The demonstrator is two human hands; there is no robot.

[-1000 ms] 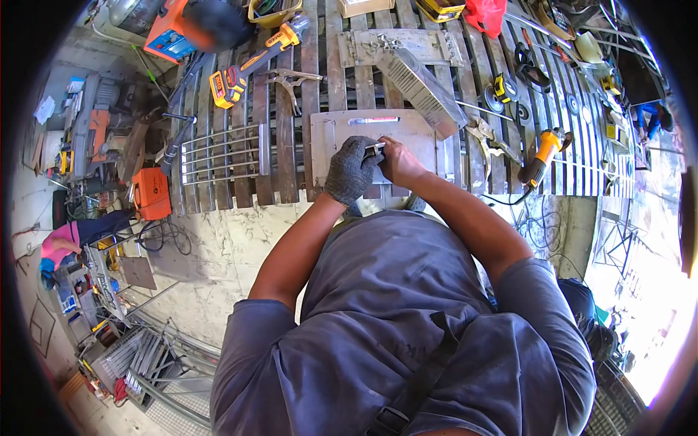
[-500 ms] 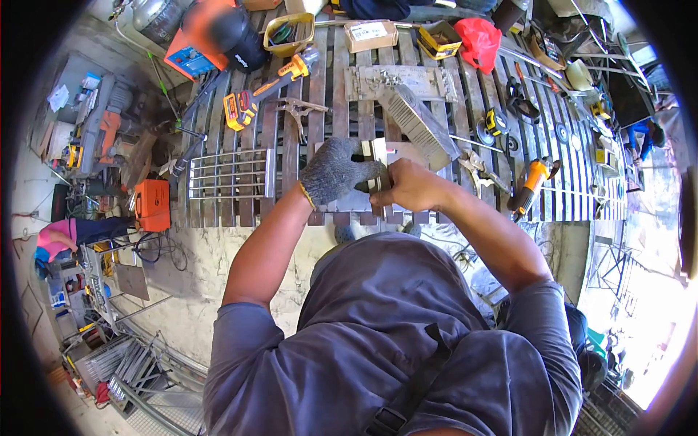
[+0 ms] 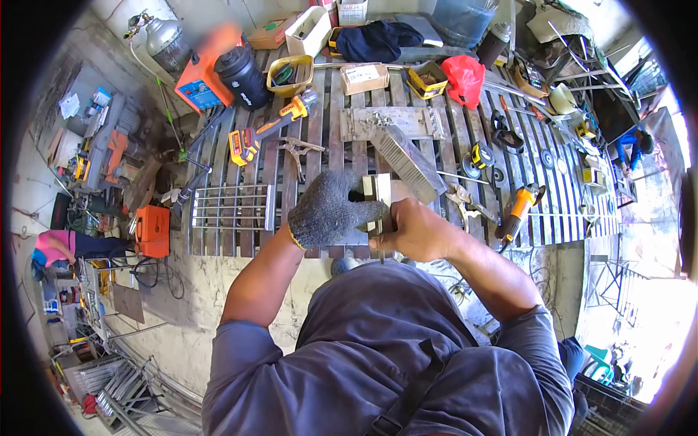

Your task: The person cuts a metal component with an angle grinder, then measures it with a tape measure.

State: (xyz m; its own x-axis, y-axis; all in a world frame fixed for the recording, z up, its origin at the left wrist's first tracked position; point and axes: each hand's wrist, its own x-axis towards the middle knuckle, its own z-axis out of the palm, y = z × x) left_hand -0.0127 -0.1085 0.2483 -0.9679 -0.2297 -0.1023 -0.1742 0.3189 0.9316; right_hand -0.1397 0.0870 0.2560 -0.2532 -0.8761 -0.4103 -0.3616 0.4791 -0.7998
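My left hand (image 3: pixel 329 209), in a dark grey knit glove, is closed around a short bundle of flat metal strips (image 3: pixel 382 190). The strips stand roughly lengthwise away from my body, over the near edge of the slatted table (image 3: pixel 247 243). My bare right hand (image 3: pixel 416 231) grips the lower part of the same bundle, thumb and fingers pressed on it. Just beyond, a long stack of thin metal pieces (image 3: pixel 408 161) lies slanted. Locking pliers (image 3: pixel 298 151) rest past my left hand, and more clamp pliers (image 3: pixel 467 203) lie right of my right hand.
A metal grille (image 3: pixel 233 208) and a yellow cordless grinder (image 3: pixel 269 129) lie left. At right are an orange angle grinder (image 3: pixel 520 212) and a tape measure (image 3: pixel 481 155). Boxes, a red bag (image 3: pixel 463 81) and an orange machine (image 3: pixel 203 83) line the back. People stand far left (image 3: pixel 62 245) and far right (image 3: pixel 638 149).
The view has tilted up, so the table and its tools sit lower and more of the back shows. Both hands keep hold of the metal strips, slightly closer to my body.
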